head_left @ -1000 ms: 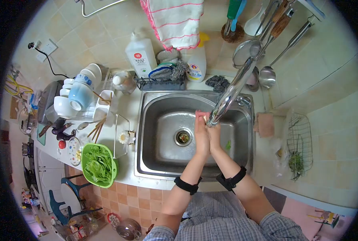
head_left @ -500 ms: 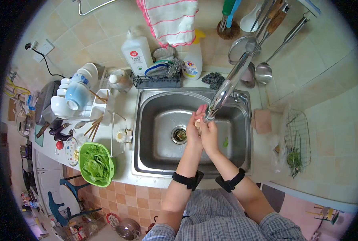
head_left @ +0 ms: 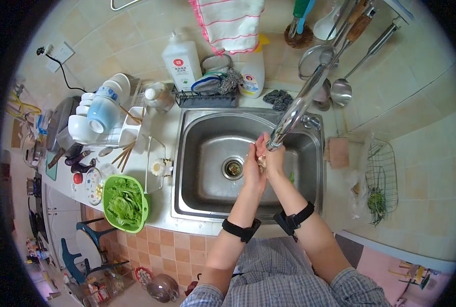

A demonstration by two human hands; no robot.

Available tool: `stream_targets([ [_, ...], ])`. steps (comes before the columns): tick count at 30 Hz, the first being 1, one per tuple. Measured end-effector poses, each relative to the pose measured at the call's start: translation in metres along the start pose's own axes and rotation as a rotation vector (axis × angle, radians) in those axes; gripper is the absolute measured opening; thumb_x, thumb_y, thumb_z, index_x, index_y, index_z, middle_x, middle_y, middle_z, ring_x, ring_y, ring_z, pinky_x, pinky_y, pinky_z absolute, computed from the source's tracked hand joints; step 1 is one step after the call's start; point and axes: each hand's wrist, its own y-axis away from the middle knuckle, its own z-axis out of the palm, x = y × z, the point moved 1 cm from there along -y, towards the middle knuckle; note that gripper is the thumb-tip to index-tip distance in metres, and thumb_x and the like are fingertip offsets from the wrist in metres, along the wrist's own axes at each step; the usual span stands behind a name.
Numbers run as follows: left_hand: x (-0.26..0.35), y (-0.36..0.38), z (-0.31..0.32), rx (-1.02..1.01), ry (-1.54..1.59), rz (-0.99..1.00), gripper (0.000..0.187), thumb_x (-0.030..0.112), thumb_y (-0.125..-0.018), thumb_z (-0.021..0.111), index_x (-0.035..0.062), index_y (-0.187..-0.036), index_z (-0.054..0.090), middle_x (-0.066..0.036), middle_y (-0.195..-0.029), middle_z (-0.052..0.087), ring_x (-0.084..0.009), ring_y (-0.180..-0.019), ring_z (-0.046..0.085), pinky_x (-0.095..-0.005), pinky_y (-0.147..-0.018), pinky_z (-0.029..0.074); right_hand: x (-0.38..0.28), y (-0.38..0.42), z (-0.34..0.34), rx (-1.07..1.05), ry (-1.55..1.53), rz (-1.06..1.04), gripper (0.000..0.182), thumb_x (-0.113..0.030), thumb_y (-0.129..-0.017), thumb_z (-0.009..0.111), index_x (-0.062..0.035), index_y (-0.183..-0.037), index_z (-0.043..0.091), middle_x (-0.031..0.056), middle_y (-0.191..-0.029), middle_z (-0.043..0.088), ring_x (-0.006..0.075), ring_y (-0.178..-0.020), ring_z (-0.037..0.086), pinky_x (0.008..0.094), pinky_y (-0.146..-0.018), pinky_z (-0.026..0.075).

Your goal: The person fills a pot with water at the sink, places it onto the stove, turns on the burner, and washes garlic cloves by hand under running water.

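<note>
Under the spout of the chrome faucet (head_left: 302, 110), my two hands are cupped together above the steel sink (head_left: 202, 197). My left hand (head_left: 253, 168) curves around small pale pieces that look like garlic cloves (head_left: 261, 162). Pressed against it from the other side, my right hand (head_left: 275, 162) closes over the same pieces. The fingers partly cover them, so their number is hidden. Left of my hands, the drain (head_left: 233, 168) has some scraps in it. A bit of green leaf (head_left: 291, 177) lies in the basin beside my right wrist.
A green basket (head_left: 145, 207) of lettuce (head_left: 124, 202) stands left of the sink, near a dish rack with bowls (head_left: 103, 118). Bottles (head_left: 182, 64) and a sponge caddy (head_left: 207, 99) line the back. Utensils hang at upper right; a wire basket (head_left: 381, 163) holds greens.
The whole view has shifted slightly. My hands are still together under the spout, a little lower, with the right hand more closed over the pale pieces.
</note>
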Motion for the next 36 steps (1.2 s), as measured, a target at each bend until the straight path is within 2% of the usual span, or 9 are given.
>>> stream_targets([
  [2,0.0,-0.001,-0.001,-0.016,0.005,0.002,0.029,0.032,-0.089,0.036,0.0097,-0.099,0.052,-0.002,-0.09,0.057,-0.0142,-0.082,0.054,-0.0287,-0.074,0.043,-0.002,0.002,0.001,-0.013,-0.242,0.078,0.022,-0.014,-0.081,0.048,-0.0034,-0.063,0.053,0.0035,-0.056,0.052,0.0099,-0.045,0.047,0.0237,-0.04,0.033],
  [6,0.004,-0.006,0.0,-0.002,-0.002,-0.013,0.03,0.032,-0.088,0.038,0.0084,-0.098,0.052,-0.001,-0.086,0.058,-0.0134,-0.079,0.054,-0.0272,-0.072,0.044,-0.012,0.02,0.001,0.103,-0.184,0.078,0.017,-0.011,-0.083,0.043,-0.002,-0.074,0.055,0.0047,-0.063,0.056,0.0111,-0.051,0.052,0.0237,-0.046,0.04],
  [12,0.006,-0.009,0.008,-0.027,-0.018,0.057,0.034,0.033,-0.088,0.037,0.0055,-0.103,0.051,0.0,-0.084,0.058,-0.0098,-0.074,0.055,-0.0224,-0.067,0.044,-0.002,0.028,-0.002,-0.09,-0.076,-0.092,0.017,-0.008,-0.085,0.039,-0.0009,-0.088,0.054,0.0042,-0.081,0.058,0.011,-0.07,0.054,0.0228,-0.065,0.043],
  [14,0.006,-0.007,0.01,0.014,-0.14,0.1,0.042,0.029,-0.09,0.03,-0.0054,-0.11,0.044,-0.014,-0.113,0.048,-0.0192,-0.105,0.045,-0.0287,-0.09,0.034,-0.008,0.032,-0.003,-0.066,-0.013,-0.095,0.017,-0.012,-0.086,0.042,-0.0014,-0.091,0.053,0.0039,-0.085,0.058,0.0105,-0.075,0.054,0.0232,-0.069,0.043],
  [18,-0.001,-0.012,0.008,-0.059,-0.151,0.217,0.04,0.027,-0.09,0.031,-0.0049,-0.113,0.042,-0.014,-0.118,0.043,-0.0192,-0.107,0.043,-0.0284,-0.091,0.033,0.001,0.017,-0.006,-0.171,-0.094,-0.12,0.019,-0.017,-0.086,0.043,-0.0017,-0.091,0.053,0.0037,-0.086,0.058,0.0101,-0.076,0.053,0.0232,-0.07,0.042],
  [20,-0.001,-0.001,0.016,0.127,-0.286,0.234,0.041,0.026,-0.091,0.031,-0.0032,-0.119,0.035,-0.013,-0.125,0.036,-0.0194,-0.111,0.039,-0.0285,-0.093,0.031,0.001,0.011,-0.006,-0.106,0.047,0.044,0.02,-0.019,-0.086,0.042,-0.0029,-0.09,0.054,0.0035,-0.084,0.057,0.0102,-0.074,0.053,0.0227,-0.068,0.042],
  [23,-0.007,-0.004,0.011,0.119,-0.263,0.328,0.042,0.028,-0.09,0.033,0.0027,-0.124,0.033,-0.009,-0.124,0.039,-0.0152,-0.108,0.041,-0.0273,-0.091,0.031,-0.004,0.011,-0.003,-0.101,0.024,0.143,0.022,-0.021,-0.086,0.042,-0.0039,-0.09,0.054,0.0033,-0.084,0.057,0.0105,-0.073,0.053,0.023,-0.068,0.041],
  [27,-0.001,-0.004,0.01,0.017,-0.344,0.349,0.043,0.028,-0.09,0.032,0.0029,-0.125,0.031,-0.008,-0.127,0.036,-0.0164,-0.113,0.037,-0.0283,-0.094,0.029,0.0,0.011,-0.003,-0.185,-0.09,-0.029,0.023,-0.024,-0.086,0.042,-0.0044,-0.091,0.054,0.0036,-0.085,0.057,0.0108,-0.073,0.053,0.024,-0.067,0.042],
  [36,0.002,-0.014,0.0,-0.187,0.207,0.069,0.039,0.026,-0.09,0.026,0.0041,-0.121,0.037,-0.008,-0.118,0.047,-0.0205,-0.109,0.043,-0.0327,-0.093,0.031,-0.01,0.015,-0.006,-0.115,-0.434,0.122,0.024,-0.022,-0.08,0.044,-0.0025,-0.09,0.055,0.0068,-0.087,0.057,0.0148,-0.082,0.054,0.0269,-0.074,0.042],
])
